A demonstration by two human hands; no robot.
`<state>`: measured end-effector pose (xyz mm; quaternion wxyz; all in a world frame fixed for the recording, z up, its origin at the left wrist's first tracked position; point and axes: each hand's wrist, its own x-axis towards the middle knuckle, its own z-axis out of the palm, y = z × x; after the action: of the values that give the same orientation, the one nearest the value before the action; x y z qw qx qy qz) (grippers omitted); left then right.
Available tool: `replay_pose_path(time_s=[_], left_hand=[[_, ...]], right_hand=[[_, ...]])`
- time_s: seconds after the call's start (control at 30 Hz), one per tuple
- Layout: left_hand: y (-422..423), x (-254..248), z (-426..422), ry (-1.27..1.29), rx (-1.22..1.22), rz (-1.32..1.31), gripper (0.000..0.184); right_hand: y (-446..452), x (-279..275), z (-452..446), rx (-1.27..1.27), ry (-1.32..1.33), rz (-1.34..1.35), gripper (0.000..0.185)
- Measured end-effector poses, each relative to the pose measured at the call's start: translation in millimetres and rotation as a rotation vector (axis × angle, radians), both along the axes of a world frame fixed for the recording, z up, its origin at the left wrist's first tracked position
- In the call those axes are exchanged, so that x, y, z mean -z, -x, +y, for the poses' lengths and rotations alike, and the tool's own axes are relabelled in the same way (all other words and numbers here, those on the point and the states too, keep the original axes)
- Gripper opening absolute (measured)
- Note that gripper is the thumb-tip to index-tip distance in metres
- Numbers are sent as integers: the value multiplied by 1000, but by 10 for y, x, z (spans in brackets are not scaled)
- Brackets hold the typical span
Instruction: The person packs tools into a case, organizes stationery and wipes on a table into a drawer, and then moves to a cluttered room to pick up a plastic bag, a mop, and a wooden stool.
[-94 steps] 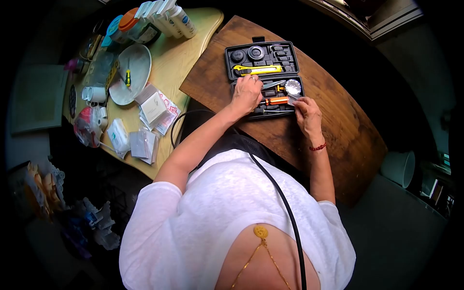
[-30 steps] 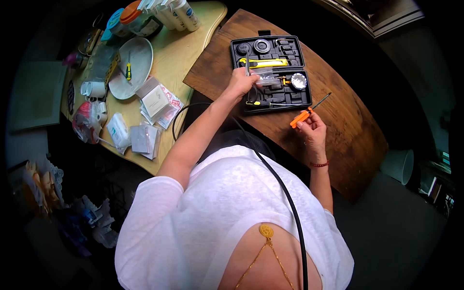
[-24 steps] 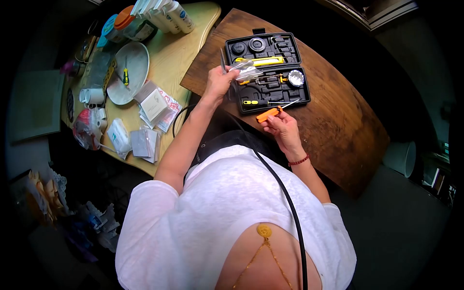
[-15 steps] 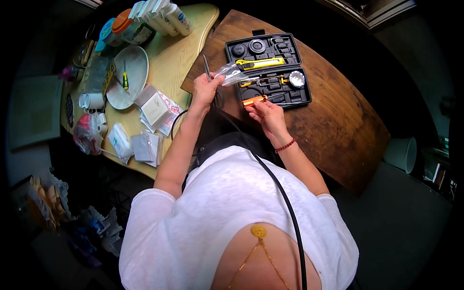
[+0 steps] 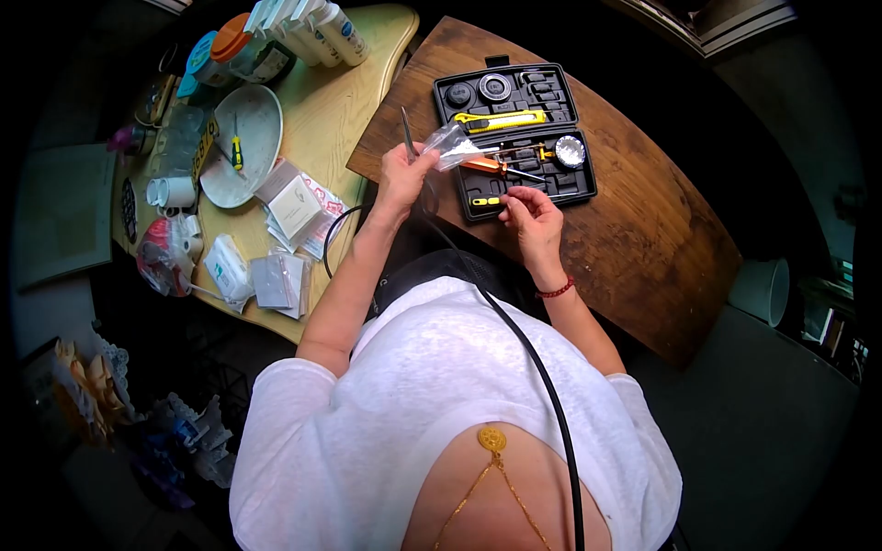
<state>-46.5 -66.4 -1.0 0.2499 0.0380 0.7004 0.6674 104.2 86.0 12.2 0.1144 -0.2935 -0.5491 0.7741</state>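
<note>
Left hand point(image 5: 402, 179) pinches a pointed metal tool point(image 5: 407, 129) and crinkled clear plastic bag point(image 5: 448, 147); right of it, a moulded black case point(image 5: 573, 184) with orange-handled screwdriver point(image 5: 481, 164), round disc point(image 5: 494, 87), lettering unreadable; right hand point(image 5: 533, 220) nearly closed at the yellow-black screwdriver point(image 5: 485, 201), grip unclear.

Brown wooden table point(image 5: 643, 248), paler table point(image 5: 367, 87) alongside, dim light

Pale wooden table point(image 5: 322, 115) at left. White bottles point(image 5: 344, 39) clustered at far end, orange-lidded jar point(image 5: 266, 61) beside them, blue-lidded jar point(image 5: 204, 64) next. Nearer: shallow white dish point(image 5: 261, 115), white box point(image 5: 299, 210) atop pink-printed packet point(image 5: 327, 223). Pale bucket point(image 5: 761, 292) at far right.
</note>
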Motion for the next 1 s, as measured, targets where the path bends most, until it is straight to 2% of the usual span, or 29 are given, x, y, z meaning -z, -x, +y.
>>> replay_pose_path(time_s=[0.03,0.1,0.17,0.23,0.27,0.33,0.43,0.5,0.57,0.63,0.67,0.73,0.9,0.97,1.0], left_hand=[[2,-18,9,0,-1,-1,11],[-7,-63,24,-122,-45,-2,11],[3,-70,38,-123,-60,2,11],[2,-123,71,-129,-64,7,10],[-7,-168,82,-132,-82,12,10],[-29,-239,91,-138,-100,15,10],[-9,-254,19,-172,-121,25,11],[28,-210,-44,-142,-130,71,11],[35,-232,-75,-181,-128,52,11],[36,-236,-76,-222,-120,37,10],[36,-236,-72,-199,-107,23,10],[32,-233,-46,-180,-91,11,10],[-21,-239,20,-122,13,-7,9],[-29,-232,23,-108,50,-8,10],[-34,-220,29,-96,87,-11,10]], right_hand=[[23,-39,39,-1,0,-1,14],[150,-124,140,-110,-892,71,14],[377,40,163,-161,-1139,173,18],[548,142,135,-311,-1398,128,14],[619,177,122,-304,-1400,126,14],[703,178,101,-414,-1585,-43,12],[685,-59,214,-289,-1551,73,12],[580,-365,346,-11,-1401,278,20],[400,-486,488,154,-1088,172,23],[317,-426,577,271,-677,227,30],[266,-343,623,274,-681,226,30],[174,-111,684,225,-202,111,40],[111,228,707,174,-256,-17,44],[100,187,706,157,-780,-256,43],[91,163,703,157,-779,-254,43]])
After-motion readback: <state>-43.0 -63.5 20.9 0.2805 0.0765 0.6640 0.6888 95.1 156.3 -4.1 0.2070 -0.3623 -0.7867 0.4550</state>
